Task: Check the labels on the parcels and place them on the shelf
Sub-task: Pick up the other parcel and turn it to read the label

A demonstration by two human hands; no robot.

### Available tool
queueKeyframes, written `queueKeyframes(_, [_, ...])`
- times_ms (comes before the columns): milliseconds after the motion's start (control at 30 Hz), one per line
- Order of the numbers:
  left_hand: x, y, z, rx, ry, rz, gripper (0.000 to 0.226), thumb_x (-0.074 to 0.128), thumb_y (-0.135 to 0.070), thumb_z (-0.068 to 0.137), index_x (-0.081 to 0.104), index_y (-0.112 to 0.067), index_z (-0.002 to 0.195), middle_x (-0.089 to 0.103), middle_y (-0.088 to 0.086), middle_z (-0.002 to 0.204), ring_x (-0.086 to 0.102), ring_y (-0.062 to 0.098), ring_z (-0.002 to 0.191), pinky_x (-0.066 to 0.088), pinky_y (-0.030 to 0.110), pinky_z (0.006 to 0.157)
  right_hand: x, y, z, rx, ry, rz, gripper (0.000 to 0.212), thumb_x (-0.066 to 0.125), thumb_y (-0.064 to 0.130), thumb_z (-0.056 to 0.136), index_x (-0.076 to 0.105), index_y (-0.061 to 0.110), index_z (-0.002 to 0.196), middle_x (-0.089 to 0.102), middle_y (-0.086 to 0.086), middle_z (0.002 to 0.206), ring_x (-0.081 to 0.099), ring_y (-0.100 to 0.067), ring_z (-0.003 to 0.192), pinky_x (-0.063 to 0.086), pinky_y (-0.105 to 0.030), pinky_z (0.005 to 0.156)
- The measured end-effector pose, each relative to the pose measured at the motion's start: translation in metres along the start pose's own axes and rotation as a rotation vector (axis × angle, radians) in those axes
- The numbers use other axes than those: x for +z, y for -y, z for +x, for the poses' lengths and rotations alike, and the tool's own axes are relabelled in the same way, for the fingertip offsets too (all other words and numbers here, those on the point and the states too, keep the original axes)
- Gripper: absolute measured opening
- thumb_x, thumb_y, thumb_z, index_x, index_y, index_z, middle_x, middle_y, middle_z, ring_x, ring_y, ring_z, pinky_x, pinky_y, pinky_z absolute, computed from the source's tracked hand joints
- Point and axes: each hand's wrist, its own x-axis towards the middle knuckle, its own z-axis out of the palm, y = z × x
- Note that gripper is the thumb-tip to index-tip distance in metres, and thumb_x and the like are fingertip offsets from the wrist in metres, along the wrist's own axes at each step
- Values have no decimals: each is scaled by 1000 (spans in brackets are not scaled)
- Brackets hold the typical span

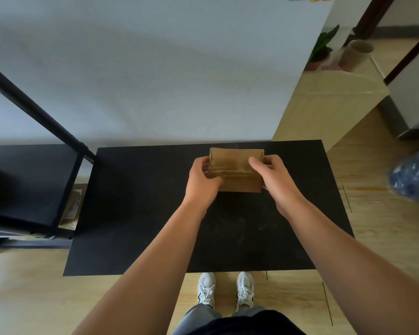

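Both hands, left hand and right hand, clamp one cardboard parcel over the black mat; no label visible; shelf at 9 o'clock, shelving pending.

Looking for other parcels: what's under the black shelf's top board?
Under the shelf, a labelled cardboard parcel shows through the frame gap; the board hides whatever lies further left.

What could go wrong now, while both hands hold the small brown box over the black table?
No label shows on the small brown cardboard box, so the check may be skipped. The left hand and right hand grip only its ends; carrying it to the black metal shelf, it might slip.
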Motion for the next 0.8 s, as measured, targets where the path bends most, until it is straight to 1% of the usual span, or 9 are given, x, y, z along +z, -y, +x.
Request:
queueKeyframes(100, [2, 10, -5, -4, 9, 25, 61, 67, 1, 90, 43, -22, 140, 55, -1, 133, 54, 12, 110, 47, 17, 70, 1, -1, -4, 9, -20, -45, 50, 53, 52, 97, 43, 20, 134, 52, 0, 125, 52, -18, 113, 40, -35, 88])
queueKeyframes(167, [4, 16, -7, -19, 6, 36, 59, 67, 1, 90, 44, -22, 138, 54, 0, 134, 54, 12, 110, 49, 20, 75, -1, -6, -6, 38, -43, -61, 53, 49, 56, 97, 45, 18, 135, 53, -1, 125, 53, -19, 114, 42, -36, 89])
queueKeyframes(233, [4, 22, -10, -52, -7, 27, 55, 65, 0, 90, 44, -21, 136, 55, 0, 132, 54, 13, 109, 49, 21, 75, -1, -14, -9, 69, -61, -60, 52, 48, 57, 97, 49, 18, 131, 57, -3, 125, 56, -21, 116, 46, -38, 95])
queueKeyframes(300, [5, 28, -11, -97, -16, 28, 50, 63, -1, 91, 46, -21, 133, 56, -2, 126, 54, 13, 105, 46, 20, 69, 0, -22, -11, 103, -60, -59, 46, 53, 51, 97, 51, 17, 128, 58, -3, 123, 57, -22, 116, 46, -39, 98])
queueKeyframes(367, [6, 36, -13, -133, -10, 55, 46, 61, -2, 92, 49, -20, 132, 59, -1, 125, 56, 10, 100, 45, 21, 68, 3, -31, -14, 136, -46, -59, 42, 61, 38, 96, 51, 16, 131, 59, -3, 124, 58, -21, 116, 47, -39, 99])
queueKeyframes(467, [8, 49, -16, -169, 14, 94, 45, 59, -2, 92, 51, -19, 132, 61, 1, 126, 56, 7, 92, 44, 19, 63, 7, -43, -17, 186, -25, -71, 45, 65, 24, 95, 49, 16, 136, 59, -2, 128, 58, -22, 120, 49, -40, 101])
queueKeyframes(533, [7, 56, -18, -193, 19, 111, 43, 61, -4, 93, 52, -18, 132, 62, 1, 125, 57, 8, 94, 45, 19, 64, 9, -50, -18, 205, -4, -85, 45, 64, 21, 95, 49, 16, 137, 61, -2, 129, 59, -20, 118, 50, -37, 95])
queueKeyframes(633, [6, 64, -19, -215, 26, 117, 41, 70, -16, 92, 55, -17, 129, 65, 0, 120, 60, 12, 99, 48, 21, 66, 11, -58, -19, 214, 36, -93, 44, 64, 20, 96, 50, 16, 137, 62, 1, 123, 57, -15, 107, 46, -29, 84])
queueKeyframes(800, [6, 64, -16, -194, -1, 109, 41, 65, -18, 95, 54, -16, 135, 65, -3, 121, 61, 12, 101, 50, 22, 71, 13, -64, -17, 222, 15, -109, 52, 64, 26, 96, 46, 14, 143, 62, -4, 133, 60, -19, 114, 48, -33, 87])
